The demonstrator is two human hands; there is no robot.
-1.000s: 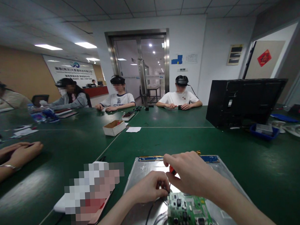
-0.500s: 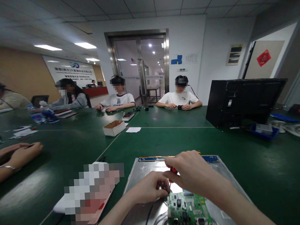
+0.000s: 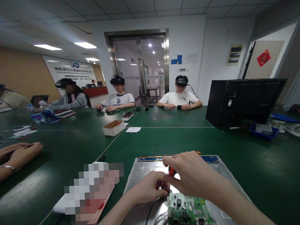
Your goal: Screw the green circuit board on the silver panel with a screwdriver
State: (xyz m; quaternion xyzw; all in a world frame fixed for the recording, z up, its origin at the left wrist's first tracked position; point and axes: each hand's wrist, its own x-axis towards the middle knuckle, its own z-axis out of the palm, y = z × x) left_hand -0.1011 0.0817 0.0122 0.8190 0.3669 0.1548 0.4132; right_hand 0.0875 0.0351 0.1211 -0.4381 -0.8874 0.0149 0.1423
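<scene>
A wide green counter [image 3: 67,152] fills the room, with several people seated along its far and left edges. On its right side stands a black monitor [image 3: 244,101], seen from the back, and just beside that sits a blue tray [image 3: 264,133]. Toward the middle of the counter lies a small open cardboard box [image 3: 114,127] with a white slip of paper [image 3: 133,129] near it. At the left edge a co-worker's hands [image 3: 16,154] rest folded on the surface.

Directly in front of the person lies a flat silver metal panel [image 3: 140,179], its far edge carrying a narrow blue strip board [image 3: 209,158]. A green circuit board [image 3: 187,212] sits on the near part of the panel, with dark cables [image 3: 151,215] running beside it on the left.

The right hand [image 3: 192,172] is curled closed around the red handle of a small screwdriver [image 3: 171,171], held upright above the far-left corner of the circuit board. The left hand [image 3: 148,189] is pinched shut, fingertips touching the screwdriver's thin shaft just above the board; whether it holds a screw cannot be told.
</scene>
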